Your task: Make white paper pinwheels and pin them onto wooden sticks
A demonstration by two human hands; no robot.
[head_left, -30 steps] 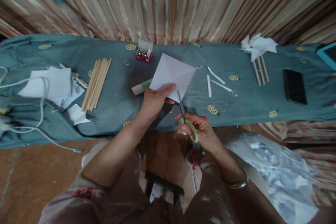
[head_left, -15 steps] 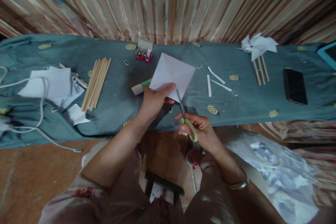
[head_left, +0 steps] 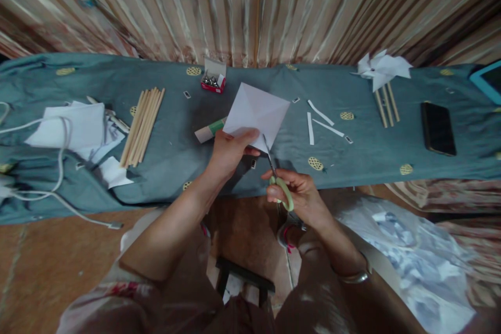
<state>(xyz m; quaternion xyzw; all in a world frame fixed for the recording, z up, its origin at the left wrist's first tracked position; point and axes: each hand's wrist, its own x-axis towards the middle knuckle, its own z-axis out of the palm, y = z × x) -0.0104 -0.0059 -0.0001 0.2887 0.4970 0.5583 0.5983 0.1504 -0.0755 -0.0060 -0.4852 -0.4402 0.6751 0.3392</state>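
The left hand (head_left: 230,152) is pinching 1 creased paper square (head_left: 261,106), thumb on top, while the right hand (head_left: 300,188), fingers curled, is gripping scissors (head_left: 271,163) at its lower corner.

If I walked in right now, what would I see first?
Probably the white paper in the middle, pinched in the left hand, with scissors in the right hand at its near corner. Then maybe the white pinwheel blades at upper right and the wooden sticks on the left.
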